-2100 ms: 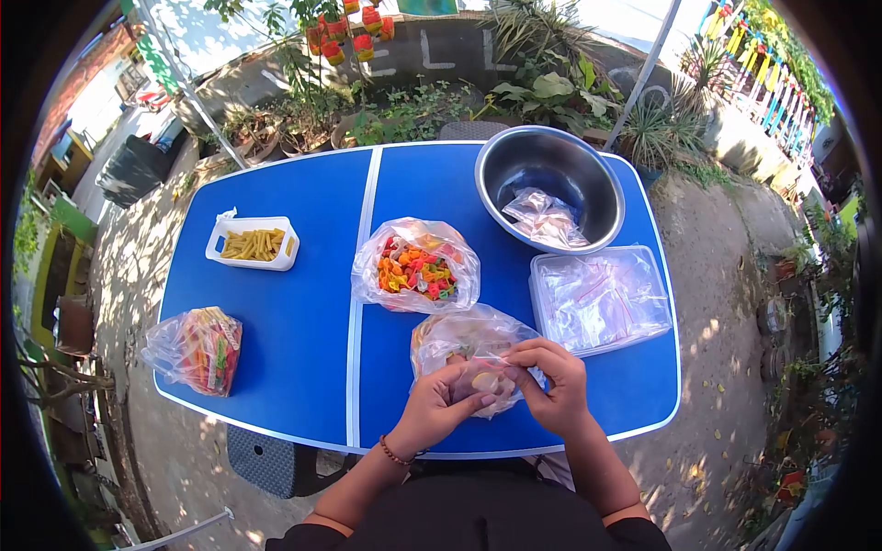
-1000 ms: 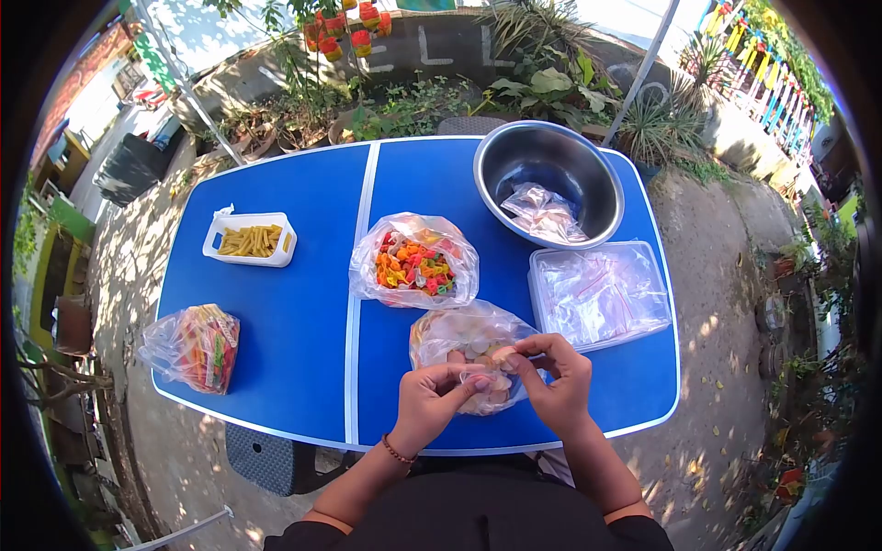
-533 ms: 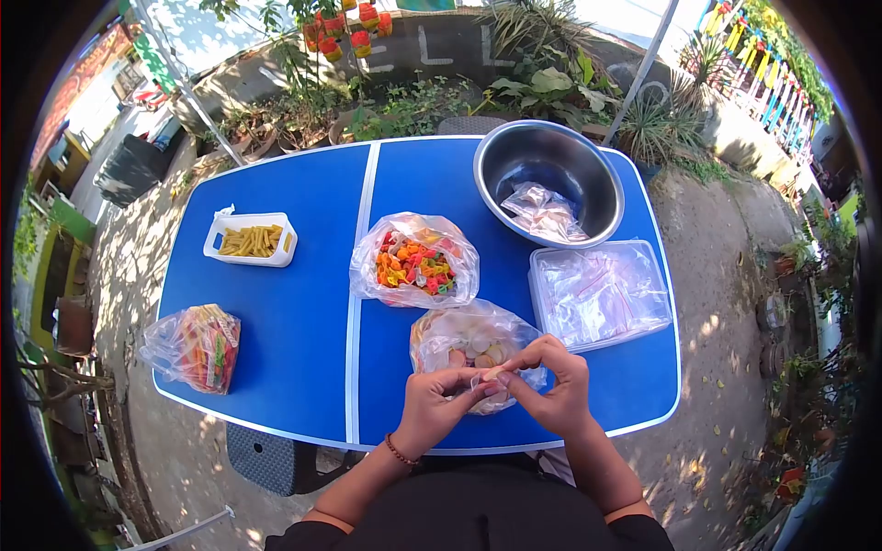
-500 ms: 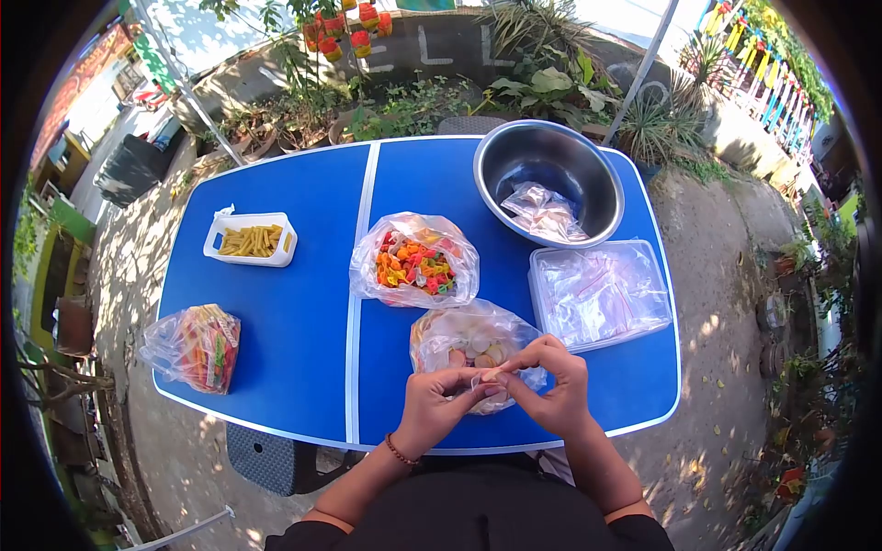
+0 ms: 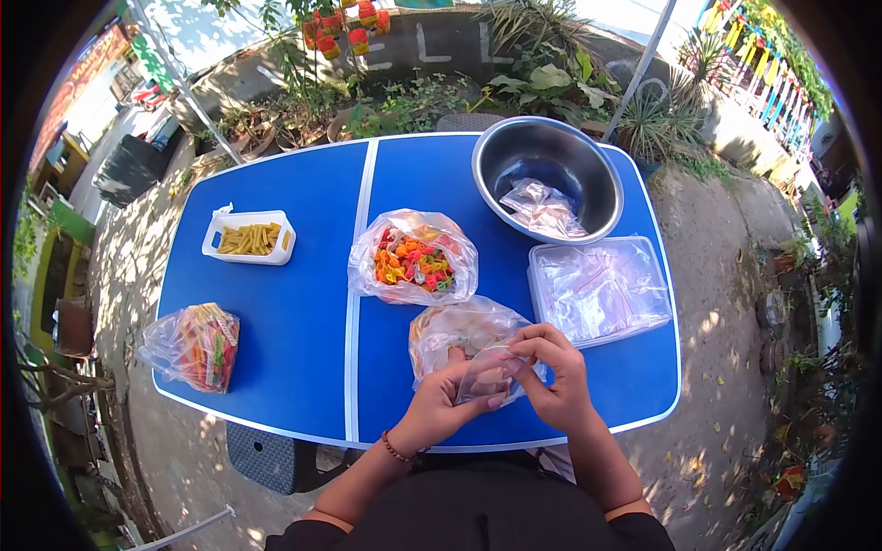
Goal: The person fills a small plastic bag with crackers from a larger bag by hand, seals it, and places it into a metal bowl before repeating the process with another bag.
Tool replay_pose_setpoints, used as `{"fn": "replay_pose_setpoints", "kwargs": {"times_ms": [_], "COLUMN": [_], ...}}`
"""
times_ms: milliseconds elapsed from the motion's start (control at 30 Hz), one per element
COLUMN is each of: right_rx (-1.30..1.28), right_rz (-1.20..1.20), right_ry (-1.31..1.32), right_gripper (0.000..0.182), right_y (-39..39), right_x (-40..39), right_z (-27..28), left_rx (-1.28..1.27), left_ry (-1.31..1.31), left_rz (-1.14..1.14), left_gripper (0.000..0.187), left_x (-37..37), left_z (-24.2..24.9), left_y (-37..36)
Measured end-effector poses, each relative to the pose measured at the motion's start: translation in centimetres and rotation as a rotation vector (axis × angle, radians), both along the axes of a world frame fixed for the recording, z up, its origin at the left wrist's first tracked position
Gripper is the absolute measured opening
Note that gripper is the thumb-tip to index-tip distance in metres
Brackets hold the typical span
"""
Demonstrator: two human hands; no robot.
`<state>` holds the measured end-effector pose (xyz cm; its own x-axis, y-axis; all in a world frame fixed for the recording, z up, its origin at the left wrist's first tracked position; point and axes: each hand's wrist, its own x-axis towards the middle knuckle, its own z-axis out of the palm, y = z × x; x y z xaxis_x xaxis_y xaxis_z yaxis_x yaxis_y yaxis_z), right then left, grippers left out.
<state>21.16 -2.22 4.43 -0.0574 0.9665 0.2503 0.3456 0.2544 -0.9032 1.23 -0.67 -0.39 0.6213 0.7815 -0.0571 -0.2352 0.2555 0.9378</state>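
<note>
A small clear plastic bag (image 5: 481, 378) is stretched between my hands, close to the table's near edge. My left hand (image 5: 434, 410) grips its left side between thumb and fingers. With fingertips pinched, my right hand (image 5: 559, 384) holds the bag's upper right edge. Something pale shows through the film, too blurred to name. Just behind my hands stands a larger clear bag (image 5: 439, 332) of pale round pieces, partly covered by them. To the right, a clear plastic box (image 5: 542, 321) holds a pile of flat clear bags (image 5: 602, 285).
An open bag of bright curly pieces (image 5: 413, 266) sits mid-table. Filled packets (image 5: 544, 209) lie in a steel bowl (image 5: 501, 151) at the back right. Leftward are a white basket (image 5: 253, 260) of yellow sticks and a bag of coloured strips (image 5: 204, 349).
The small bag, bunched at my fingertips before, is now spread wider between my hands. My left hand has turned and opened around it; my right fingers have moved up along its edge.
</note>
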Motion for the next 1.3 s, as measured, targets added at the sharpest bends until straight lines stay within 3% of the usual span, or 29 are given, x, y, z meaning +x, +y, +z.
{"fn": "replay_pose_setpoints", "kwargs": {"times_ms": [67,233,267,367,433,567,633,733,833,933,1033,1067,1167,1300], "right_rx": [0.002,-0.069,-0.045,0.018,0.052,-0.072,-0.197,-0.156,-0.038,-0.072,-0.038,-0.039,-0.099,-0.051], "right_rz": [-0.044,-0.138,-0.102,-0.031,-0.024,-0.038,0.039,0.098,-0.078,0.142,0.133,0.108,0.074,0.056], "right_ry": [0.052,0.195,0.121,-0.041,-0.071,0.170,0.161,0.209,-0.081,-0.393,-0.712,-0.702,-0.661,-0.422], "right_gripper": [0.011,0.008,0.008,0.009,0.013,0.021,0.020,0.017,0.020,0.023,0.021,0.014,0.015,0.018], "right_y": [0.1,0.0,0.0,0.1,0.2,-0.3,-0.6,-0.2,0.3,0.3,-0.6,-0.7,-0.4,0.1], "right_x": [0.2,1.3,1.3,1.6,1.9,1.2,1.2,0.1,0.1,0.9,-0.1,-0.3,-0.1,0.6], "right_z": [-0.2,-0.3,0.1,1.0,0.6,0.0,0.9,0.8,-0.4,-2.4,-3.3,-3.8,-4.4,-3.8], "left_rx": [0.072,-0.109,-0.118,0.079,0.030,-0.019,-0.016,-0.089,-0.224,-0.304,-0.319,-0.319,-0.331,-0.314], "left_ry": [0.080,-0.075,-0.117,0.130,0.048,-0.031,-0.082,-0.079,-0.089,-0.143,-0.188,-0.200,-0.151,-0.096], "left_rz": [-0.081,-0.157,-0.141,-0.171,-0.181,-0.213,-0.144,0.006,0.145,0.254,0.313,0.325,0.316,0.292], "left_gripper": [0.043,0.044,0.044,0.047,0.046,0.043,0.042,0.042,0.042,0.044,0.046,0.046,0.045,0.044], "left_x": [-0.4,-0.5,-0.4,-1.8,-1.5,-1.0,-0.6,-0.2,-0.2,-0.5,-0.7,-0.7,-0.9,-0.7], "left_z": [-0.4,0.9,1.0,-1.6,-1.4,1.4,1.5,0.6,0.3,0.0,-0.1,-0.1,-0.2,0.4], "left_y": [0.1,-0.3,-0.4,0.3,0.2,0.2,-0.1,0.1,0.4,0.4,0.5,0.5,0.7,0.7]}}
